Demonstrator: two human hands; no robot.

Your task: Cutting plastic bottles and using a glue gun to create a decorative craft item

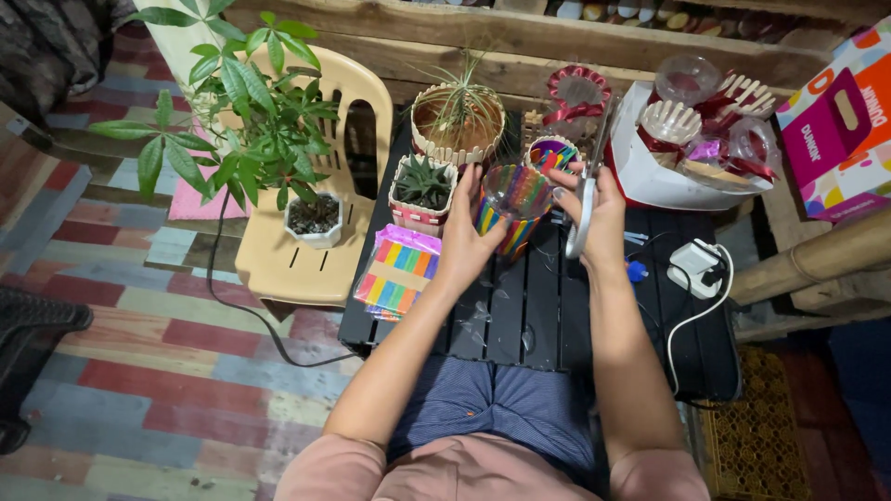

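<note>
The striped cup (513,206), a clear cup clad in rainbow-coloured craft sticks, sits between both hands above the black table (557,315). The left hand (467,237) cups its side, fingers closed on it; the right hand (594,213) grips one pair of white-handled scissors (583,199). One similar striped pot (551,153) stands behind, one packet of coloured sticks (397,271) to the left.

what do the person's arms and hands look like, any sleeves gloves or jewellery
Both forearms are bare from the elbows down, with no sleeves reaching them. The left hand and right hand wear no gloves. No rings, watch or bracelets show on the fingers or wrists. Dark nail polish shows on a right fingertip. Pink fabric covers the nearest part of the frame.
</note>
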